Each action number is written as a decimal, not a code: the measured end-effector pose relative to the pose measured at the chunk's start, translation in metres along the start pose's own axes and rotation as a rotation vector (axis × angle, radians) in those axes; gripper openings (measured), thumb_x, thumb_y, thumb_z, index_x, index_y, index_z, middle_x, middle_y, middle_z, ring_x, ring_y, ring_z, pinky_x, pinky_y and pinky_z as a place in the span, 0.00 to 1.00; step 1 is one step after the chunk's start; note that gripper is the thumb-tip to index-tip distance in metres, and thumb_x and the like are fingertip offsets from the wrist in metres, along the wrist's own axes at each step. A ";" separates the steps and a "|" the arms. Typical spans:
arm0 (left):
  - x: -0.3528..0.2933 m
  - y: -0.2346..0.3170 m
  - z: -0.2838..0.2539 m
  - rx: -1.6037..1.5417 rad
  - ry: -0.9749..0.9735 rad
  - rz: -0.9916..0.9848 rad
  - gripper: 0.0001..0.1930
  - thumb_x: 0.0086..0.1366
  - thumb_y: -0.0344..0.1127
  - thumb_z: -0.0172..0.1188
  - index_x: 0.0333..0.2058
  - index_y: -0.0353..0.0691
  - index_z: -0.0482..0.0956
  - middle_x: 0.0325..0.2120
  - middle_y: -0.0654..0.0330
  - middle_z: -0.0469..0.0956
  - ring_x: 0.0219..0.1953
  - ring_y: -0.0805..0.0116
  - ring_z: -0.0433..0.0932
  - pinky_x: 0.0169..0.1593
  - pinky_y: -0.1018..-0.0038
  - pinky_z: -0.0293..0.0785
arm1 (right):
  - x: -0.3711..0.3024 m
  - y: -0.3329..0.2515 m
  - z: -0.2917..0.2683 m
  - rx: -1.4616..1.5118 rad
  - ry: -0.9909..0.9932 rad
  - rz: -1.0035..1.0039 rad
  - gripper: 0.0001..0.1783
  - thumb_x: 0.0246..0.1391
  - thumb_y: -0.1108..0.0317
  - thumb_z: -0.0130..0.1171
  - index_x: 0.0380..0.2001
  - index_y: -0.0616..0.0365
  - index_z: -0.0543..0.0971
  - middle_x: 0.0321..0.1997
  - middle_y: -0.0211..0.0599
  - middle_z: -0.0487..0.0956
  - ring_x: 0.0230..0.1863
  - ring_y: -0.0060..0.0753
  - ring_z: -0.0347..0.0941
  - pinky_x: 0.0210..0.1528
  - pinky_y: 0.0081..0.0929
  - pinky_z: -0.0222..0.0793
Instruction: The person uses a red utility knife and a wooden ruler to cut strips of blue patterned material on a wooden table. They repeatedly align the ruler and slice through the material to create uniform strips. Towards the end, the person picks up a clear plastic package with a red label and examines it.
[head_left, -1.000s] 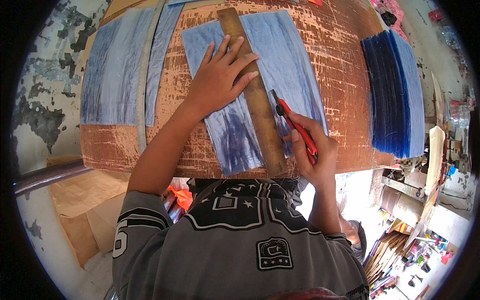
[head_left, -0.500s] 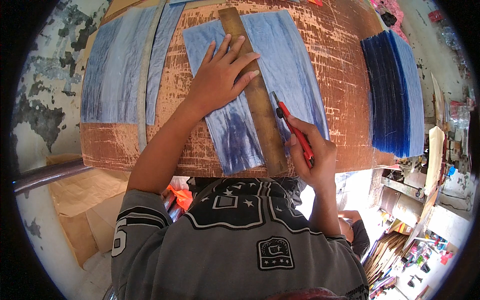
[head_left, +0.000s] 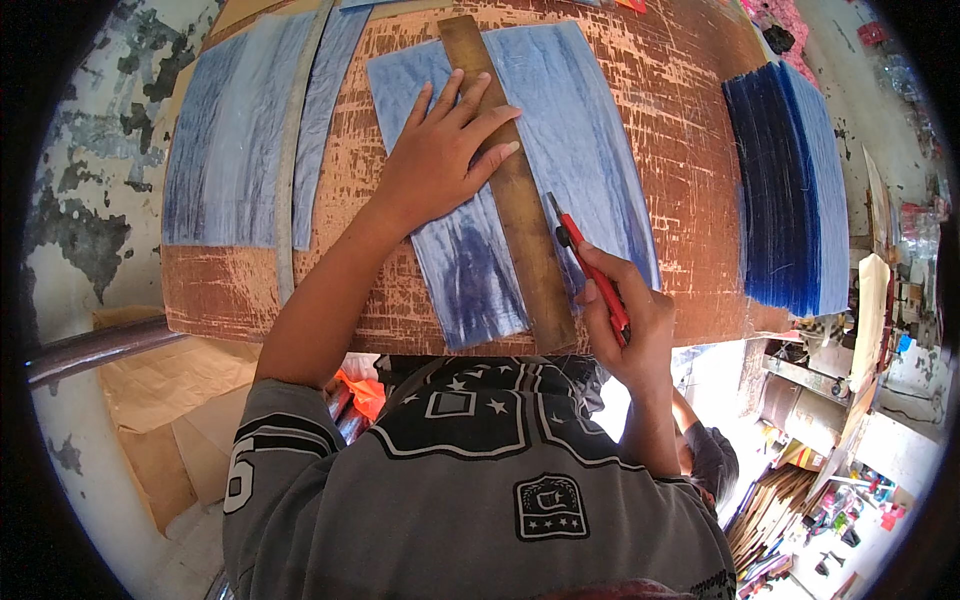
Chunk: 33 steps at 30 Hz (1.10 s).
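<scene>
head view: a pile of glossy, translucent sheets streaked pale and dark blue (head_left: pixel 585 120) lies slightly turned in the middle of a worn brown wooden tabletop (head_left: pixel 685 150), its lower end close to the near edge. a long, flat, brownish metal-looking bar (head_left: pixel 526 220) crosses it lengthwise, one end just past the sheets' far side, the other by the tabletop's near edge. the left hand (head_left: pixel 435 165) is spread flat, fingertips on the bar and palm over the sheets, grasping nothing; pressing there probably keeps both from sliding. the right hand (head_left: pixel 640 315) has its fingers closed around a slim red utility knife (head_left: pixel 604 286), blade pointing toward the far edge and just beside the bar's right side, presumably so that side can guide it. whether the blade touches the sheets, i cannot tell.

toward the tabletop's left edge, a grey strip (head_left: pixel 287 180) lies across similar blue sheets (head_left: pixel 225 140), perhaps as a weight; a thick dark-blue-sided stack (head_left: pixel 785 190) stands along the right edge, apart from the hands.

compared with half a second ago, the knife tip sits slightly closer to the near edge, while the left hand and bar look practically unmoved.
</scene>
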<state>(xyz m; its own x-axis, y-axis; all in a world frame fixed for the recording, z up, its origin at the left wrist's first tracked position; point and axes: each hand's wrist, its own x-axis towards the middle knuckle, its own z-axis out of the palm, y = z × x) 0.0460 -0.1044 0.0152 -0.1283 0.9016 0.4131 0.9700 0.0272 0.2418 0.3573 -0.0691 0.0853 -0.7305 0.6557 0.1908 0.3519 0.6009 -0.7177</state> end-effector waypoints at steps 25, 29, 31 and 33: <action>0.000 0.002 -0.002 -0.014 0.001 -0.004 0.25 0.81 0.58 0.55 0.69 0.58 0.78 0.78 0.46 0.65 0.82 0.41 0.57 0.82 0.41 0.48 | -0.012 -0.001 -0.005 0.086 0.005 0.036 0.22 0.65 0.77 0.62 0.62 0.56 0.82 0.30 0.45 0.85 0.25 0.37 0.83 0.31 0.33 0.76; 0.000 0.000 0.001 0.001 0.003 0.010 0.25 0.81 0.57 0.54 0.69 0.58 0.78 0.78 0.46 0.64 0.82 0.39 0.56 0.82 0.40 0.48 | -0.012 -0.001 -0.004 0.118 0.033 0.016 0.20 0.68 0.77 0.61 0.62 0.58 0.82 0.37 0.47 0.89 0.31 0.35 0.88 0.35 0.31 0.80; -0.001 -0.001 0.002 0.002 -0.002 0.009 0.25 0.81 0.57 0.54 0.69 0.58 0.77 0.78 0.45 0.64 0.82 0.38 0.56 0.82 0.39 0.48 | -0.017 -0.008 -0.009 0.227 0.028 0.117 0.20 0.69 0.76 0.60 0.62 0.59 0.82 0.40 0.47 0.90 0.34 0.34 0.90 0.37 0.29 0.81; 0.000 -0.001 0.001 -0.006 -0.002 0.011 0.24 0.81 0.57 0.54 0.69 0.58 0.77 0.78 0.46 0.64 0.82 0.38 0.56 0.82 0.39 0.47 | -0.020 -0.011 -0.013 0.263 0.024 0.170 0.19 0.70 0.76 0.60 0.62 0.61 0.82 0.42 0.47 0.91 0.36 0.33 0.90 0.39 0.28 0.82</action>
<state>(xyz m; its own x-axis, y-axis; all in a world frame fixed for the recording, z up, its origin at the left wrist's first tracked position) 0.0451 -0.1040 0.0144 -0.1176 0.9028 0.4137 0.9700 0.0153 0.2425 0.3755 -0.0828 0.0977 -0.6588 0.7493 0.0669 0.3022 0.3450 -0.8886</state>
